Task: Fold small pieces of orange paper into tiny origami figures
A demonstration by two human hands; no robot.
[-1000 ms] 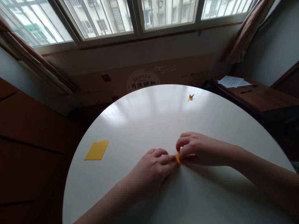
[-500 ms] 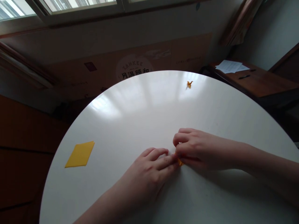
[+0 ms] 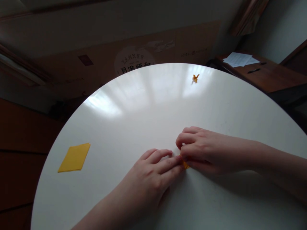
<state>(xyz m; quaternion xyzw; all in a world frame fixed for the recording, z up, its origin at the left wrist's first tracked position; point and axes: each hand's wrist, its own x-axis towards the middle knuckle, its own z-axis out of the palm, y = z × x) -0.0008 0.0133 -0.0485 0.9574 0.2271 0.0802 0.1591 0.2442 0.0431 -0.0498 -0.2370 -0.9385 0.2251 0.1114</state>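
Note:
Both my hands meet near the middle of a round white table (image 3: 134,105). My left hand (image 3: 153,175) lies low with its fingers pressed together on a small folded piece of orange paper (image 3: 185,164). My right hand (image 3: 203,150) is curled, its fingertips pinching the same piece from the other side. Only a sliver of the paper shows between the fingers. A stack of square yellow paper sheets (image 3: 74,157) lies flat at the table's left edge. A tiny folded orange paper figure (image 3: 196,77) stands at the far right of the table.
A dark wooden side table (image 3: 275,76) with white papers (image 3: 240,59) and a black pen (image 3: 254,70) stands to the right. A flattened cardboard box (image 3: 134,60) with printed characters leans against the wall behind the table. Dark wooden panels are at the left.
The view has tilted downward, so the windows have left the frame. Both hands stay pinched on the small orange paper, with only slight finger shifts.

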